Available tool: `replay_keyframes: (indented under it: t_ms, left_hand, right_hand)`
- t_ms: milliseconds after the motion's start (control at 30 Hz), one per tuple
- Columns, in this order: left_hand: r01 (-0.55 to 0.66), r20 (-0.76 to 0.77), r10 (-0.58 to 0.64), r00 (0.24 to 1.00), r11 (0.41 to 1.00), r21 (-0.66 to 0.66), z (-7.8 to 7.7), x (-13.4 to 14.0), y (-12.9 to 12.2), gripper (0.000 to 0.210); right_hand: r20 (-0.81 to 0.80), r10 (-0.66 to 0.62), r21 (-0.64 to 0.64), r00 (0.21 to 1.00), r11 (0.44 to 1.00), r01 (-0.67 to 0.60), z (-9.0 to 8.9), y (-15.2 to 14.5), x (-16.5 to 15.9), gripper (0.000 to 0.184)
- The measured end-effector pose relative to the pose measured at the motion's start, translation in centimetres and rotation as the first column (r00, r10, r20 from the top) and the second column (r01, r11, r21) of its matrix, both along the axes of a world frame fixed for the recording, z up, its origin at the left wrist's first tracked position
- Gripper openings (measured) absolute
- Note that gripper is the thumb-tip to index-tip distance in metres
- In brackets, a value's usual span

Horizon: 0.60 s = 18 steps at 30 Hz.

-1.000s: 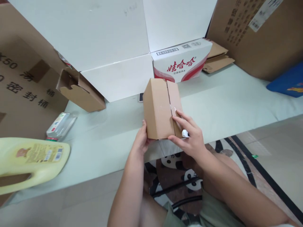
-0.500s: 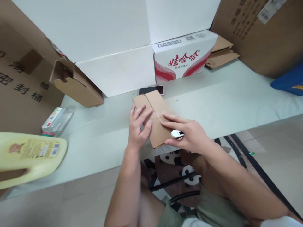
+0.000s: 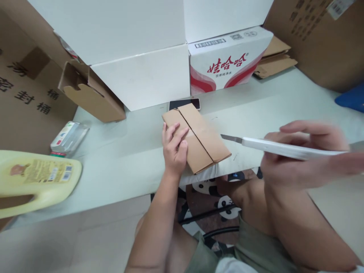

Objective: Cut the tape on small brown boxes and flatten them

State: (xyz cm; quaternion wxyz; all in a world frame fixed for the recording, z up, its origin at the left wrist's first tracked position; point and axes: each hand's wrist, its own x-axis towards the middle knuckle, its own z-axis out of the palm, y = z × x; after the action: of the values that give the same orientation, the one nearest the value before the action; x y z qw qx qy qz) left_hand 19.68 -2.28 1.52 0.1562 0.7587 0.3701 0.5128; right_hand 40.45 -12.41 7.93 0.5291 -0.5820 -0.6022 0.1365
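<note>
A small flat cardboard box (image 3: 196, 132) lies slantwise on the covered table, a dark slit running along its top between two flaps. My left hand (image 3: 175, 149) rests on the box's left part, fingers and thumb laid over the cardboard, pressing rather than wrapped round it. To the right, raised above the table's front edge, my right hand (image 3: 301, 155) is blurred by motion. Its fingers are closed on a white utility knife (image 3: 273, 147), whose extended blade points left toward the box without touching it. A dark-screened phone (image 3: 184, 103) lies just behind the box.
White cartons (image 3: 142, 79) and a red-and-white printed carton (image 3: 227, 70) stand along the back. An open cardboard box (image 3: 93, 96), a clear plastic container (image 3: 69, 137) and a yellow jug (image 3: 42, 182) are on the left. A blue object (image 3: 351, 98) sits far right.
My right hand has lifted off the box and swung right and up, turning the knife so its blade now shows. The slit between the flaps looks wider and longer. My left hand stays on the box.
</note>
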Motion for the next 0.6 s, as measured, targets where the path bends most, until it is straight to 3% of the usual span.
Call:
replay_keyframes:
  t_ms: [133, 333, 500, 600]
  left_hand:
    - [-0.085, -0.041, 0.086, 0.995, 0.996, 0.024, 0.4, 1.2, -1.1, 0.037]
    - [-0.084, -0.065, 0.087, 0.994, 0.995, 0.047, 0.4, 1.3, -1.4, 0.037]
    - [-0.083, -0.041, 0.086, 0.996, 0.995, 0.057, 0.3, 1.3, -1.3, 0.037]
    - [-0.091, -0.047, 0.094, 0.994, 0.994, 0.056, 0.4, 1.4, -1.4, 0.037]
  right_hand:
    - [0.0, -0.061, 0.025, 0.998, 0.998, 0.061, 0.3, 0.3, -1.7, 0.029]
    - [0.037, -0.173, 0.131, 0.984, 0.977, 0.167, 0.7, 0.2, -2.9, 0.019]
    - [0.176, 0.018, 0.157, 0.984, 0.987, -0.046, 0.9, 0.4, -3.2, 0.013]
    - [0.236, 0.007, 0.226, 0.972, 0.972, -0.062, 0.7, 0.6, -3.4, 0.016]
